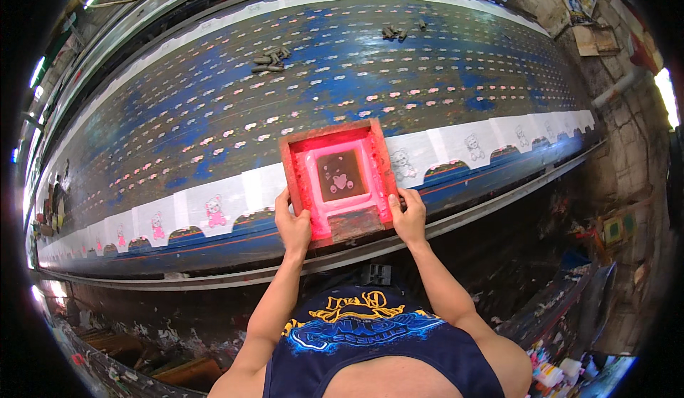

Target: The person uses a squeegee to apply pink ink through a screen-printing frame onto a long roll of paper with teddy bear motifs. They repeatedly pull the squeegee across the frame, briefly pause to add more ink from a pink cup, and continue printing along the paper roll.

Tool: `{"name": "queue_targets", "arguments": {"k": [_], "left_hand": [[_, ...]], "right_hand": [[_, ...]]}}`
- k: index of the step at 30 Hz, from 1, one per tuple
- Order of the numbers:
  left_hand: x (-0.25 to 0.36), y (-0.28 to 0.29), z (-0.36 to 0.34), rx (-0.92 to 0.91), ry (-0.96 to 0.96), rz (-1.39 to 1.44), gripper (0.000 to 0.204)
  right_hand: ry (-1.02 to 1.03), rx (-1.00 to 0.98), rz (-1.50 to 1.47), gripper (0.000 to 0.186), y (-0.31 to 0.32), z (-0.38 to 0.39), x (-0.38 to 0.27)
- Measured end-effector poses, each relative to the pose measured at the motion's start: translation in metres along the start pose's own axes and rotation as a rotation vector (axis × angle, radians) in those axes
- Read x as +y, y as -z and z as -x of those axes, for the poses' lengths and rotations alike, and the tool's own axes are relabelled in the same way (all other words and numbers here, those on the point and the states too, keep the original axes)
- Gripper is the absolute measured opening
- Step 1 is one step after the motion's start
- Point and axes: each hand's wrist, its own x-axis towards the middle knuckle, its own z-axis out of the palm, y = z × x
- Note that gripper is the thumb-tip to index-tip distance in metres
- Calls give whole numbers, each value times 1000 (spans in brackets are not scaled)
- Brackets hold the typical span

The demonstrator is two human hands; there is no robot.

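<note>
Between my two hands is a wooden screen printing frame point(288, 166), smeared with bright pink ink, with a dark mesh window point(340, 173) that shows a small bear-like stencil. My left hand point(292, 225) grips its near left side, and my right hand point(408, 216) grips the near right side. Under and beside the frame runs a row of white fabric pieces point(271, 186) along the table's near edge. Left of the frame, bears such as this one point(214, 211) carry pink; on the right, bears like this one point(474, 147) show only grey outlines.
The long dark blue table point(356, 77) is dotted with rows of small pale marks. Two heaps of small dark cylinders, one left point(271, 60) and one right point(399, 33), lie on it. A metal rail point(214, 281) follows its near edge. Ink-stained clutter point(552, 369) sits at lower right.
</note>
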Motion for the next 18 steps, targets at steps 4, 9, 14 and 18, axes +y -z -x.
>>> {"name": "queue_targets", "arguments": {"k": [4,9,14,18], "left_hand": [[16,-83,14,-6,47,82,63],[26,-148,34,-17,107,79,61],[29,-164,39,-32,164,21,62],[28,-169,38,-35,184,-8,62]], "right_hand": [[32,-11,18,34,64,-40,41],[64,-18,77,29,106,-64,95],[-15,-111,47,38,118,-71,115],[-1,-114,32,39,123,-72,117]]}}
